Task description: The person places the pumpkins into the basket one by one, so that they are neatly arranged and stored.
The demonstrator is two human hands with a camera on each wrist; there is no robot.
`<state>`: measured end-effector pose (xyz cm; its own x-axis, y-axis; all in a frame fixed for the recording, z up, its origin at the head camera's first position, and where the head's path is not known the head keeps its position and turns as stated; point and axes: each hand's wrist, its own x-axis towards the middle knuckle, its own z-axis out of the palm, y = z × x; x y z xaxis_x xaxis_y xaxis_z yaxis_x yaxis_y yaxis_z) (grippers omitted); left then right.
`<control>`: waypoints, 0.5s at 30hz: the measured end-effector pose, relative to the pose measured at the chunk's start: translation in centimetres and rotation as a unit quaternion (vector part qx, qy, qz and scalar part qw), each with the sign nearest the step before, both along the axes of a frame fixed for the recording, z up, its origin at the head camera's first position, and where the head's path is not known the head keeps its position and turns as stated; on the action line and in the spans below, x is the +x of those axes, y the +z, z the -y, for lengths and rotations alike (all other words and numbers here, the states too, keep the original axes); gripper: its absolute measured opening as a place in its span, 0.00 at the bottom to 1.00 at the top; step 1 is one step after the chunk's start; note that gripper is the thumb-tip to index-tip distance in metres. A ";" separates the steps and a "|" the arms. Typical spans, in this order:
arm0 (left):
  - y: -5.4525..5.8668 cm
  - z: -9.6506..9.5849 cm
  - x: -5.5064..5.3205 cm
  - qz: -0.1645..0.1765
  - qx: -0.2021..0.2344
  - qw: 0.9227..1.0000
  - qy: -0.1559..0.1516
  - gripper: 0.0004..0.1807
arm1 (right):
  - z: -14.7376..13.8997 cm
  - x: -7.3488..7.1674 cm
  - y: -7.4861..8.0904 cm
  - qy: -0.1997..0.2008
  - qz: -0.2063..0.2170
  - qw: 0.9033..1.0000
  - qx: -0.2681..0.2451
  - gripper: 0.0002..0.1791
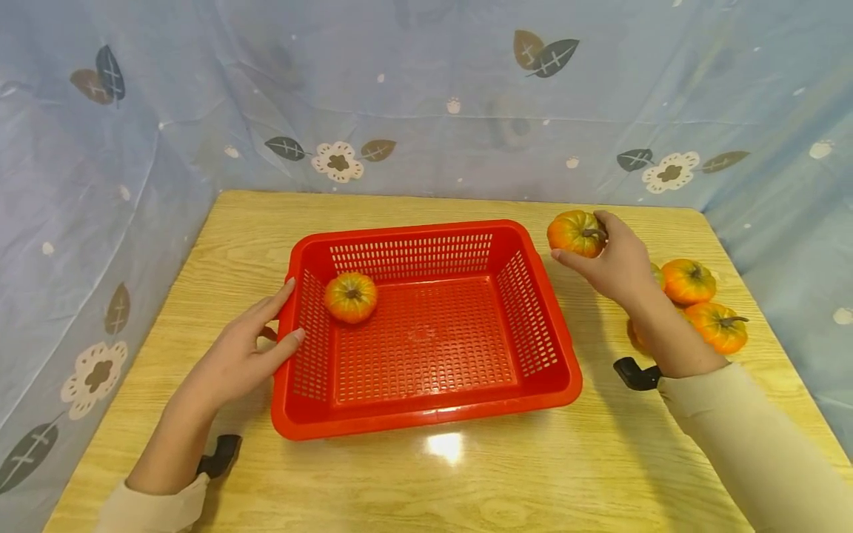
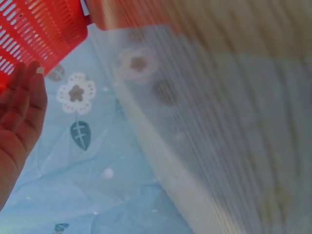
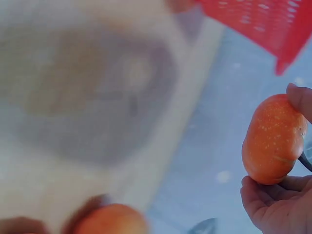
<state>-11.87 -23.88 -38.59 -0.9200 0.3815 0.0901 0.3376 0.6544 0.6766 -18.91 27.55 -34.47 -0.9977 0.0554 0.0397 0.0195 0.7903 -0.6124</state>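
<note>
A red plastic basket (image 1: pixel 426 418) with slotted walls sits in the middle of the table. Inside it, near the left wall, lies one small orange pumpkin (image 1: pixel 351 297). My left hand (image 1: pixel 243 355) holds the basket's left rim, the thumb over the edge and the fingers along the outer side. Beyond the basket's right rim, my right hand (image 1: pixel 623 259) grips another small pumpkin (image 1: pixel 574 233) between thumb and fingers, its stem turned toward the palm. The right wrist view shows this pumpkin (image 3: pixel 273 141) held clear of the fabric behind it.
Several more pumpkins (image 1: pixel 718 327) lie grouped on the table's right side, partly hidden by my right forearm. Patterned blue fabric (image 1: pixel 426 96) hangs behind and at both sides of the wooden table (image 1: pixel 506 474). Black wrist mounts (image 1: pixel 636 374) stick out from both wrists.
</note>
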 end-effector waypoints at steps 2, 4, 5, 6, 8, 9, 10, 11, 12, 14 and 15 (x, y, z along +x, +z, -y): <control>-0.1 0.0 0.0 -0.014 0.007 1.000 -0.001 0.40 | 0.7 -0.1 1.1 0.005 -0.011 1.000 -0.008 0.58; -0.2 0.0 0.0 -0.022 0.008 1.000 -0.001 0.40 | 1.4 -0.1 2.3 0.011 -0.020 1.000 -0.013 0.58; -0.2 0.0 0.0 -0.023 0.009 1.000 -0.001 0.40 | 1.9 -0.1 2.8 0.015 -0.025 0.999 -0.015 0.58; -0.2 0.0 -0.1 -0.025 0.009 1.000 -0.001 0.40 | 2.4 0.0 3.4 0.020 -0.027 0.999 -0.014 0.58; -0.1 -0.1 -0.1 -0.027 0.008 1.000 0.001 0.41 | 3.5 0.0 4.6 0.034 -0.031 0.999 -0.014 0.57; -0.1 -0.1 0.0 -0.026 0.008 1.000 0.000 0.41 | 4.1 0.1 5.1 0.043 -0.034 0.998 -0.014 0.56; 0.0 -0.1 0.0 -0.027 0.008 1.000 0.001 0.41 | 4.7 0.2 5.7 0.051 -0.034 0.998 -0.016 0.56; 0.0 -0.1 0.0 -0.026 0.009 1.000 0.001 0.41 | 5.4 0.3 6.2 0.060 -0.036 0.997 -0.018 0.54; 0.0 -0.1 0.0 -0.025 0.010 1.000 0.001 0.41 | 6.1 0.4 6.7 0.069 -0.037 0.997 -0.015 0.53; 0.1 -0.2 0.0 -0.021 0.017 1.000 0.000 0.41 | 7.4 0.5 7.6 0.088 -0.040 0.995 -0.011 0.51; 0.1 -0.2 0.0 -0.020 0.019 1.000 0.000 0.41 | 8.0 0.5 7.9 0.096 -0.039 0.995 -0.008 0.49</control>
